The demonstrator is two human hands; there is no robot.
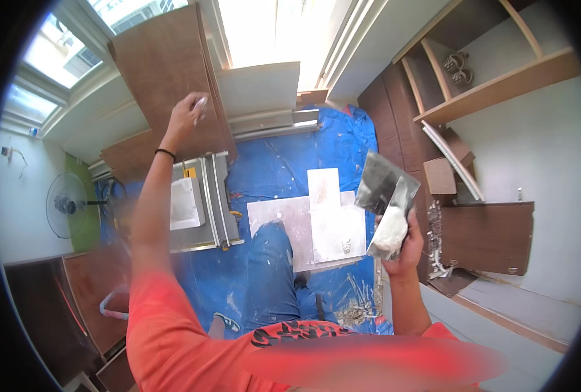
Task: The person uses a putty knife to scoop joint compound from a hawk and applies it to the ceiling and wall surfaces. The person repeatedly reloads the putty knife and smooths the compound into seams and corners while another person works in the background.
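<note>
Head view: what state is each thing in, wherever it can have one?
Left hand: raised, closed around a small pale item, unclear what
Right hand: gripping the metal plate
Metal plate: loaded
White paste: heaped on the plate
Blue sheet: spread, wrinkled, spattered
Brown panels: leaning
Shelf unit: open-fronted
Fan: upright, spinning unclear

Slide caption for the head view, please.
Right hand holds a grey plate bearing white paste; left hand, gripping a small pale object, is outstretched in front of a brown board.
</note>
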